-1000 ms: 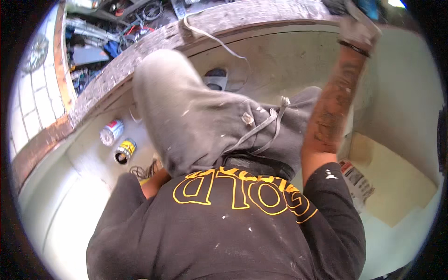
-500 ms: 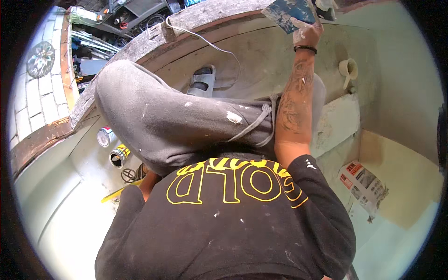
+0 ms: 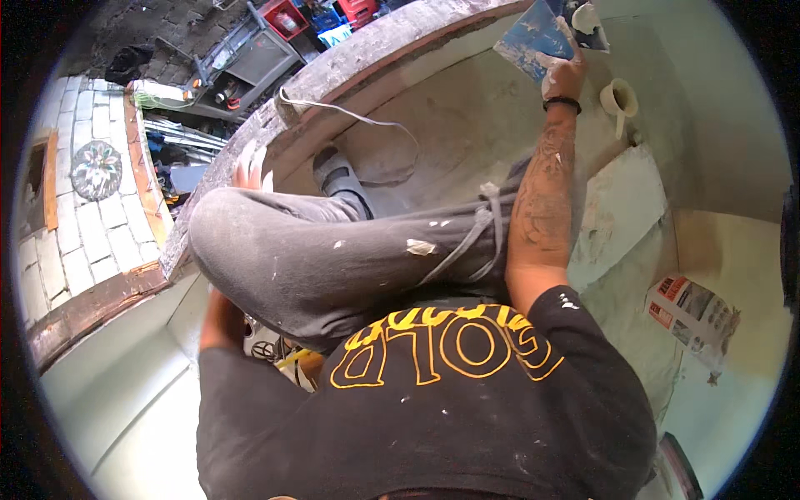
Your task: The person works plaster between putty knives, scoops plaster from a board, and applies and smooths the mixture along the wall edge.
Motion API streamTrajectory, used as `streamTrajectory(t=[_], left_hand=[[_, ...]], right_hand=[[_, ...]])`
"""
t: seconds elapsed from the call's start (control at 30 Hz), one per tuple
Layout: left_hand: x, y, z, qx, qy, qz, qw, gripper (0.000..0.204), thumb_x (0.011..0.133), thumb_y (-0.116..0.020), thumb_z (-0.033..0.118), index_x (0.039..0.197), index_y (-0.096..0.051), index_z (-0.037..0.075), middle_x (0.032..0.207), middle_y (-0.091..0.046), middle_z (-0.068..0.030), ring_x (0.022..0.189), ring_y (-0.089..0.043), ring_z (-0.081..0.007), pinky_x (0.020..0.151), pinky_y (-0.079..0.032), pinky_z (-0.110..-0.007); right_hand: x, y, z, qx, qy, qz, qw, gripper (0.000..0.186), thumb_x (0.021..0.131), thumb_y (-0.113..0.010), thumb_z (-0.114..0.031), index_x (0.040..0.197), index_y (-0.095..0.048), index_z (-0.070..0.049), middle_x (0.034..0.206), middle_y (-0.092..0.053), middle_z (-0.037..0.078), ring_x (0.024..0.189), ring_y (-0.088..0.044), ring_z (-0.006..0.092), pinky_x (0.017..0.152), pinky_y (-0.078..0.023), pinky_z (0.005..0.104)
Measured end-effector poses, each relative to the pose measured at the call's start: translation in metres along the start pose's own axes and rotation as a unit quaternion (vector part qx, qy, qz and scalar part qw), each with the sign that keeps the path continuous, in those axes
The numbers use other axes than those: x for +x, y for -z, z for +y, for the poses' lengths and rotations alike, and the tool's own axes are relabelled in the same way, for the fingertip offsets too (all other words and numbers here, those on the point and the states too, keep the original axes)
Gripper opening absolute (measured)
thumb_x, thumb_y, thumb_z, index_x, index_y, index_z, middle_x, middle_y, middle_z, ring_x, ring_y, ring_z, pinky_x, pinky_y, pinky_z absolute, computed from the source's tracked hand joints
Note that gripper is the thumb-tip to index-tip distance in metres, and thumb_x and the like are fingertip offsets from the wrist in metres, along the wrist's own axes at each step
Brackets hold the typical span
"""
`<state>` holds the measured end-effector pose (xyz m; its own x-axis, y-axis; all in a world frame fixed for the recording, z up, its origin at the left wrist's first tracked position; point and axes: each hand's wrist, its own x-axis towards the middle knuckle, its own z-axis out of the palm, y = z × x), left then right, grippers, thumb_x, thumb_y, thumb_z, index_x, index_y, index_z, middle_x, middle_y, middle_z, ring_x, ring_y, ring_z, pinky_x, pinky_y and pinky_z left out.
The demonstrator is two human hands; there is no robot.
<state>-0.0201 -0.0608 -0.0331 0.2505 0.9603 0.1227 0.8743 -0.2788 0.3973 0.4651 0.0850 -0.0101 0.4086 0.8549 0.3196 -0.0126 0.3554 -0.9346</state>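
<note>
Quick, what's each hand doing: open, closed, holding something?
Left hand: by the wooden rim, partly behind the knee; can't tell open or closed.
Right hand: holding a blue, white-smeared plate.

A cream cup (image 3: 618,102) lies at two o'clock, its handle pointing toward six. A printed paper bag (image 3: 696,317) sits just past three. At half past nine, a round patterned disc (image 3: 97,170) shows against white bricks (image 3: 93,240). A white cable (image 3: 387,124) curves near half past eleven.
</note>
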Motion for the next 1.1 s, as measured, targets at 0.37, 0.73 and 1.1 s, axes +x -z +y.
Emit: streamTrajectory(t=[0.37, 0.73, 1.1], left_hand=[[0.109, -0.095, -0.03, 0.329, -0.412, -0.213, 0.823, 0.058, 0.074, -0.047, 0.017, 0.127, -0.033, 0.001, 0.106, -0.053, -0.0106, 0.111, -0.041, -0.0255, 0.103, -0.016, -0.044], [0.012, 0.021, -0.054, 0.293, -0.348, -0.31, 0.835, 0.028, 0.07, -0.047, 0.017, 0.095, -0.053, 0.004, 0.085, -0.052, -0.011, 0.092, -0.048, -0.0261, 0.095, -0.029, -0.045], [-0.002, 0.07, -0.114, 0.364, -0.174, -0.36, 0.841, 0.045, 0.076, -0.046, 0.026, 0.113, -0.044, 0.001, 0.112, -0.048, -0.0163, 0.111, -0.04, -0.0342, 0.093, -0.03, -0.049]], right_hand=[[0.003, 0.059, 0.001, 0.407, -0.172, -0.266, 0.857, 0.061, 0.062, -0.052, 0.016, 0.119, -0.047, -0.003, 0.107, -0.054, 0.013, 0.086, -0.054, 0.0171, 0.076, -0.045, 0.0271], [0.0, -0.012, 0.012, 0.046, -0.005, -0.018, 0.999, 0.055, 0.058, -0.057, 0.017, 0.11, -0.053, -0.001, 0.103, -0.058, 0.01, 0.085, -0.056, 0.0185, 0.077, -0.046, 0.0302], [0.0, 0.01, -0.003, -0.262, 0.113, 0.045, 0.957, 0.045, 0.06, -0.061, 0.013, 0.103, -0.056, 0.0, 0.095, -0.059, 0.007, 0.076, -0.054, 0.0152, 0.069, -0.043, 0.0235]])
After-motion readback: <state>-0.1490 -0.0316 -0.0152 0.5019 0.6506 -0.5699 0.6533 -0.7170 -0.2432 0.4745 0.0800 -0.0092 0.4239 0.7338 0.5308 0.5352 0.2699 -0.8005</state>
